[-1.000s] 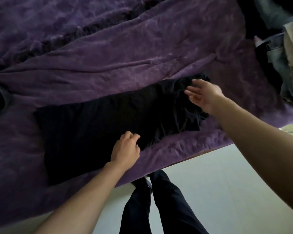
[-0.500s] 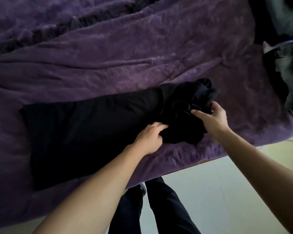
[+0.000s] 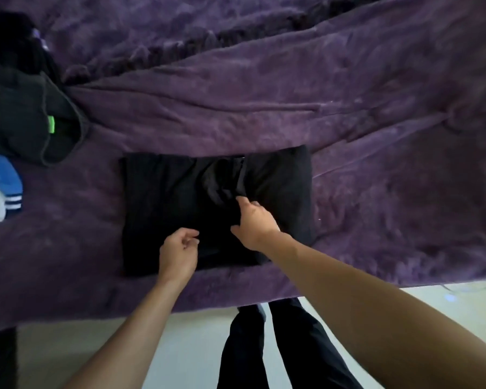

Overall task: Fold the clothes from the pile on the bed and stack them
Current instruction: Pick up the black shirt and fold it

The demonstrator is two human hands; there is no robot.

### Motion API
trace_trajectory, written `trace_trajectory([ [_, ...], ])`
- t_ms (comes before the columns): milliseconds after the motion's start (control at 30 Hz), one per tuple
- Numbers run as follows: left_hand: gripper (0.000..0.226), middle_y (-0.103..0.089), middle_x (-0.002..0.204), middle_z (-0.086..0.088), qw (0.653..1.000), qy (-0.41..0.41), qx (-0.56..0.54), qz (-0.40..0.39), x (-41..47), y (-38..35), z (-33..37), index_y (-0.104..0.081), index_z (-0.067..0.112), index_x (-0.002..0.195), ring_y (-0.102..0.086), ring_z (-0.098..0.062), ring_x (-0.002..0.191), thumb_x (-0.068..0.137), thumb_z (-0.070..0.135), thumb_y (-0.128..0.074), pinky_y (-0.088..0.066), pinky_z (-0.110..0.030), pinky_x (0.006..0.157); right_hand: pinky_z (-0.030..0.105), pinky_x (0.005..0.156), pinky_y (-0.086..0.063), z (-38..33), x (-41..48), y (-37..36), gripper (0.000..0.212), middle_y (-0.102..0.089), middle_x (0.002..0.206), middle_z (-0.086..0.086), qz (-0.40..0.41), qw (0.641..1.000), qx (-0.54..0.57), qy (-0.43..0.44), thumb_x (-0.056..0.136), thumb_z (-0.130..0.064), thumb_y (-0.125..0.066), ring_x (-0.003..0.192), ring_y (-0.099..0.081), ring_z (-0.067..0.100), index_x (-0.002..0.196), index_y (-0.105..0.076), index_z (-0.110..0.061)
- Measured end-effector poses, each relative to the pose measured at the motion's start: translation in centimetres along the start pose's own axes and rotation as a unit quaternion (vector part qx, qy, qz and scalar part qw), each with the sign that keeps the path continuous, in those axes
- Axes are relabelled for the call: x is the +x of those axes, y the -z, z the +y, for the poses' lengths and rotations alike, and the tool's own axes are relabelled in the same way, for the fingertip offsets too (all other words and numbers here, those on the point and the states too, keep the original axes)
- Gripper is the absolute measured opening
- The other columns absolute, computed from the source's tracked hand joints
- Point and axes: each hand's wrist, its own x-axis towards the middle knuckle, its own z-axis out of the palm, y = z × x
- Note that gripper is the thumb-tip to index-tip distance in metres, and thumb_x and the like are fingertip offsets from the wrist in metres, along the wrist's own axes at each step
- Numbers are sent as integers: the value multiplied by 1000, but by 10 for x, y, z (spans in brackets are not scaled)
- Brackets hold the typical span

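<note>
Both arms reach out over the bed edge. The left hand rests loosely curled, gripping nothing, on the near edge of the black garment. The right hand, fingers apart, presses its rumpled middle. Folded roughly square, the garment lies on the plush purple blanket, with a dark clothes heap at ten o'clock.

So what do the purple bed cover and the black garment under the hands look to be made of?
Purple bed cover: plush fleece or velvet-like pile, judging by its fuzzy, sheen-streaked surface. Black garment: thin, matte woven or knit fabric that folds flat; exact fibre can't be told.
</note>
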Motion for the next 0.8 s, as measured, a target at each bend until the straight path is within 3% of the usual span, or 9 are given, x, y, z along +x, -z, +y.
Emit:
trace_trajectory([
  [33,25,-66,89,2,1000,-7,6,6,-2,0,-2,-65,20,96,-64,-21,89,91,1,-49,-49,-30,79,36,100,-42,3,4,-3,74,-49,133,15,-32,999,6,-4,88,-29,-66,121,-51,33,148,-27,-14],
  [100,26,-63,101,-3,997,-60,35,18,-8,-6,2,-66,14,105,-62,-22,93,89,0,-50,-46,-27,80,27,93,-44,14,6,1,69,-62,115,8,0,997,82,7,84,-36,-70,111,-59,23,143,-42,-14],
  [167,33,-55,121,-7,988,-131,81,33,-13,-17,12,-63,12,117,-56,-24,107,88,1,-52,-47,-32,88,27,82,-49,32,3,17,45,-64,89,-6,155,976,153,14,82,-35,-71,91,-65,16,122,-61,-19],
  [267,41,-38,146,-10,960,-231,146,54,-7,-37,35,-54,16,133,-38,-26,130,92,11,-52,-44,-37,98,34,86,-49,75,0,47,38,-62,105,-3,346,926,150,-34,80,-33,-70,97,-63,20,115,-60,-24],
  [367,46,-25,155,-11,946,-251,203,-4,13,-55,46,-41,20,143,-26,-25,140,98,26,-47,-35,-37,106,36,87,-53,105,8,58,58,-64,114,2,260,926,242,-129,77,-35,-78,98,-63,15,126,-54,-15],
  [467,50,-24,156,-9,917,-257,295,-72,37,-67,43,-33,21,147,-22,-23,143,100,32,-43,-28,-36,109,22,54,-54,117,17,51,36,-72,91,2,151,917,343,-140,76,-21,-80,65,-67,2,107,-65,-9],
  [600,51,-29,154,-6,904,-285,302,-99,54,-57,38,-36,24,146,-27,-22,140,97,31,-49,-31,-38,107,22,51,-52,111,7,55,22,-74,87,5,152,910,377,-79,78,-11,-77,66,-70,9,97,-66,-11],
  [700,52,-34,151,-3,933,-259,198,-154,54,-41,39,-43,22,143,-34,-20,137,93,24,-58,-31,-34,110,23,59,-55,72,-18,57,25,-74,84,2,157,918,363,-7,77,-11,-78,75,-72,13,97,-64,-16],
  [800,45,-56,129,0,974,-174,-3,-146,56,-5,43,-57,19,130,-54,-14,119,87,12,-65,-41,-25,102,33,61,-58,14,-38,54,31,-73,87,3,140,927,345,38,76,-14,-79,80,-72,18,101,-60,-15],
])
